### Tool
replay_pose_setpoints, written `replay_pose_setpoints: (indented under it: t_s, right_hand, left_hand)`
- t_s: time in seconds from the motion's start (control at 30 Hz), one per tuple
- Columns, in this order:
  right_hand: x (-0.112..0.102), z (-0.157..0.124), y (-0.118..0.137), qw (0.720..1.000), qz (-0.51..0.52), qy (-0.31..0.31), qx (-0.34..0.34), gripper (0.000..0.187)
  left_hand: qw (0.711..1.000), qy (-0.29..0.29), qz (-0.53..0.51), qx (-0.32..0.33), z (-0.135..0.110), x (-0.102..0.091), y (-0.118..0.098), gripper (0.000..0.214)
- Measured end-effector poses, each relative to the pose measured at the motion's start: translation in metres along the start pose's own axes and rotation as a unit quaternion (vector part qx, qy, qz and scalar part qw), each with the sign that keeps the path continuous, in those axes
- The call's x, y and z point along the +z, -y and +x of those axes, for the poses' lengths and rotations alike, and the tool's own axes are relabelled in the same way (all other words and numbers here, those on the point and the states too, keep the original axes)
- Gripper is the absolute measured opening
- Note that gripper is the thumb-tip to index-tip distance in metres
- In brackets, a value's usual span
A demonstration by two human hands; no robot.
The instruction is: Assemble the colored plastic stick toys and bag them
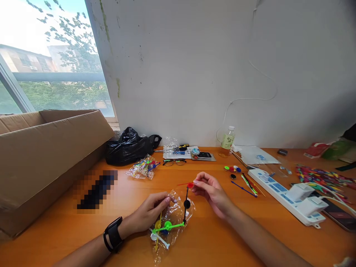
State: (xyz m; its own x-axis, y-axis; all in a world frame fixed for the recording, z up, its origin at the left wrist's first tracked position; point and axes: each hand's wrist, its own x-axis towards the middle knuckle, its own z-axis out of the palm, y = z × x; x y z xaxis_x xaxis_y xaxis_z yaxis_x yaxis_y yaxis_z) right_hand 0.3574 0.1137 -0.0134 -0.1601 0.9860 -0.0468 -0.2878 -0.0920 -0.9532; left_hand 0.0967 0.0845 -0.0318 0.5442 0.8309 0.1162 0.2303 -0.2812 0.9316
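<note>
My right hand [208, 190] pinches a thin red plastic stick with a round disc [190, 185] between thumb and fingertips. Just below it, a black stick with a disc [187, 204] stands roughly upright in view, its top end close to the red piece. The black stick's lower end meets a green stick with a disc [168, 225]. My left hand [151, 212] is closed on a crinkled clear plastic bag [178, 207]. Around the green piece are a white stick [162, 241], a yellow one [157, 224] and a partly hidden blue piece. Whether these lie inside or on the bag, I cannot tell.
A cardboard box [52, 155] takes up the left. Behind are a black plastic bag [130, 146], a bag of coloured sticks [144, 167], glasses [174, 162] and a bottle [227, 142]. To the right: loose discs [231, 169], sticks [244, 188], a power strip [280, 194] and a colourful pile [319, 178].
</note>
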Motion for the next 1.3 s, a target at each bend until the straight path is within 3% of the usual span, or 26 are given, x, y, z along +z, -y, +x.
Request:
replay_pose_setpoints:
  t_s: [0.17, 0.5, 0.73, 1.07, 1.17, 1.3]
  right_hand:
    - [0.001, -0.001, -0.001, 0.997, -0.048, 0.020, -0.059, 0.035]
    - [-0.015, 0.010, -0.006, 0.991, -0.071, 0.053, -0.098, 0.013]
    - [-0.016, 0.007, -0.012, 0.974, -0.104, 0.181, -0.084, 0.010]
    - [0.002, -0.017, 0.004, 0.945, -0.162, 0.271, -0.080, 0.020]
    - [0.001, -0.015, 0.002, 0.948, -0.151, 0.271, -0.071, 0.020]
    - [-0.007, -0.003, -0.005, 0.970, -0.073, 0.226, -0.060, 0.017]
  left_hand:
    - [1.000, -0.009, 0.006, -0.002, 0.000, 0.000, -0.001, 0.053]
    - [1.000, -0.009, 0.006, 0.004, 0.000, -0.001, 0.001, 0.050]
    - [1.000, -0.001, 0.000, -0.003, 0.000, -0.001, 0.001, 0.051]
    - [1.000, 0.027, 0.000, -0.016, -0.001, -0.002, -0.006, 0.054]
    - [0.999, 0.021, -0.011, -0.028, 0.000, -0.003, -0.004, 0.055]
    - [0.999, 0.007, -0.036, -0.033, 0.000, -0.006, -0.002, 0.052]
